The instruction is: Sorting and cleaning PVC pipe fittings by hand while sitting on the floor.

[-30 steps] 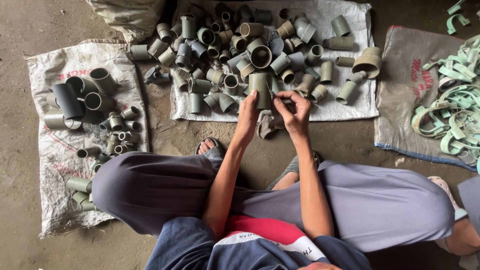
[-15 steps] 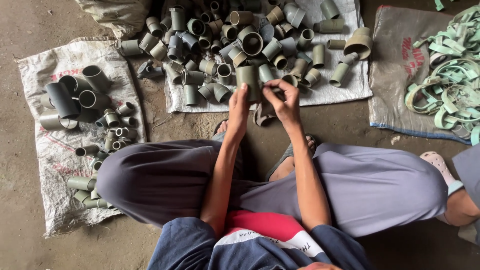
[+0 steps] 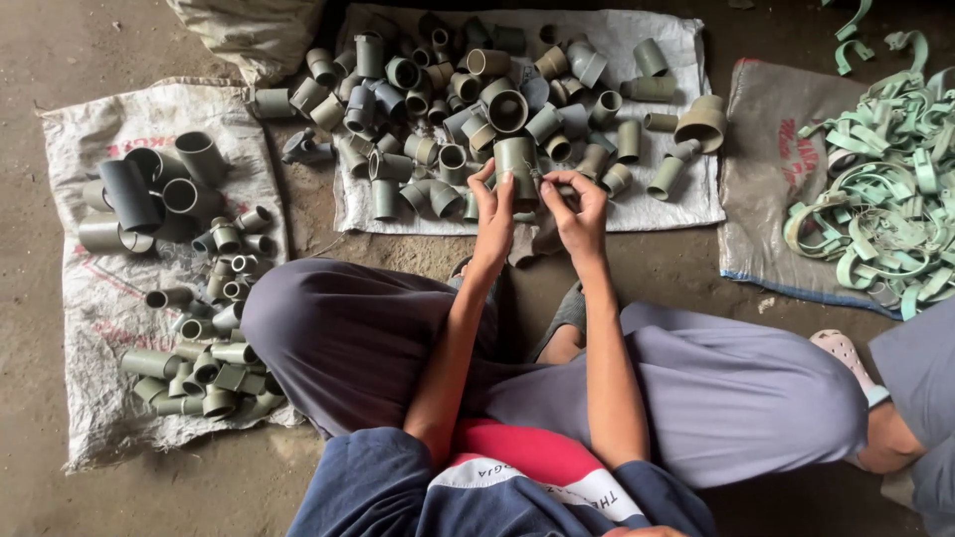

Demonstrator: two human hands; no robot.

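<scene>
We held a grey fitting point(image 3: 516, 164) above the front edge of the middle sack point(image 3: 686, 204), left hand point(image 3: 494, 214) closed round its side. Our right hand point(image 3: 577, 214) pinched its other side, fingers curled.

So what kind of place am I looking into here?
Probably an informal sorting or recycling workshop. A person sits on a bare concrete floor, both hands holding one grey plastic pipe fitting; more lie on a white woven sack, with pale green plastic strips piled alongside.
</scene>
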